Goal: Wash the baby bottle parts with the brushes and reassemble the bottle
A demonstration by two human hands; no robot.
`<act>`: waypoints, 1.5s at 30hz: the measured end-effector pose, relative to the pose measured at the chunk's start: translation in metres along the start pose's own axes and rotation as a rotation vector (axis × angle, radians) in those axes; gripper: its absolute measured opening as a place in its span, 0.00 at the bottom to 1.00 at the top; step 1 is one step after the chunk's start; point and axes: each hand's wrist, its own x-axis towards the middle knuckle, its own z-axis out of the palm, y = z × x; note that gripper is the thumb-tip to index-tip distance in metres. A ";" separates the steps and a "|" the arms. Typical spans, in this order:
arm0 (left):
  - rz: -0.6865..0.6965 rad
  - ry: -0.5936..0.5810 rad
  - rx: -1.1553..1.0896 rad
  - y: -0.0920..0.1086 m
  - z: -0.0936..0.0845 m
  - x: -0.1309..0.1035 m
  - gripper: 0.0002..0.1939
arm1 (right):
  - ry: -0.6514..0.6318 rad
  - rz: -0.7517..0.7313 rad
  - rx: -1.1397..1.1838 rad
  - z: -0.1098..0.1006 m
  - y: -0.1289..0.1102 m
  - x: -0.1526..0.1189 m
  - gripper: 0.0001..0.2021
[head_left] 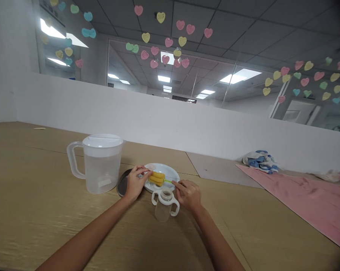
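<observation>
A yellow sponge-headed bottle brush (pixel 157 178) with a thin green handle is held level over a white plate (pixel 174 174). My right hand (pixel 189 194) has its fingers closed on the green handle. At the brush's left end, my left hand (pixel 136 182) pinches with thumb and fingers against the sponge tip; whether something small is also in that pinch I cannot tell. Just in front of the plate stands a clear baby bottle (pixel 162 210) with two white handles and an uncapped mouth. A pale, see-through piece (pixel 151 166) shows behind my left fingertips, too blurred to name.
Left of the plate stands a lidded clear pitcher (pixel 103 165). A dark round dish (pixel 122 183) lies between pitcher and plate, partly behind my left hand. Farther right are a pink cloth (pixel 302 195) and a crumpled blue-and-white cloth (pixel 260 161). A white low wall (pixel 172 120) bounds the table's back.
</observation>
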 end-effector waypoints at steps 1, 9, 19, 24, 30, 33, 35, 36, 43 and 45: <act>0.008 0.005 0.002 0.000 0.000 0.000 0.12 | -0.001 0.026 0.004 0.000 0.000 0.000 0.14; 0.018 -0.002 0.068 0.001 0.000 -0.002 0.13 | -0.009 0.059 0.094 0.002 -0.002 -0.001 0.13; -0.145 0.248 -0.171 0.007 -0.017 0.019 0.14 | -0.017 0.026 -0.008 0.002 0.000 -0.001 0.12; -0.092 0.202 0.213 -0.021 -0.030 0.028 0.11 | 0.041 0.199 -0.127 0.006 0.004 -0.004 0.12; -0.047 0.033 0.560 -0.048 -0.032 0.026 0.02 | 0.053 0.299 -0.184 0.009 0.006 -0.005 0.13; -0.074 0.005 0.620 -0.051 -0.032 0.024 0.04 | 0.030 0.304 -0.173 0.010 0.004 -0.005 0.13; -0.093 -0.014 0.646 -0.052 -0.031 0.023 0.08 | 0.015 0.315 -0.167 0.010 0.004 -0.005 0.13; -0.106 -0.026 0.663 -0.053 -0.031 0.022 0.10 | 0.011 0.325 -0.164 0.010 0.004 -0.005 0.13; -0.175 -0.118 0.760 -0.052 -0.034 0.018 0.21 | -0.047 0.350 -0.132 0.012 0.005 -0.006 0.13; -0.171 -0.151 0.784 -0.045 -0.034 0.017 0.22 | -0.073 0.363 -0.134 0.012 0.004 -0.006 0.13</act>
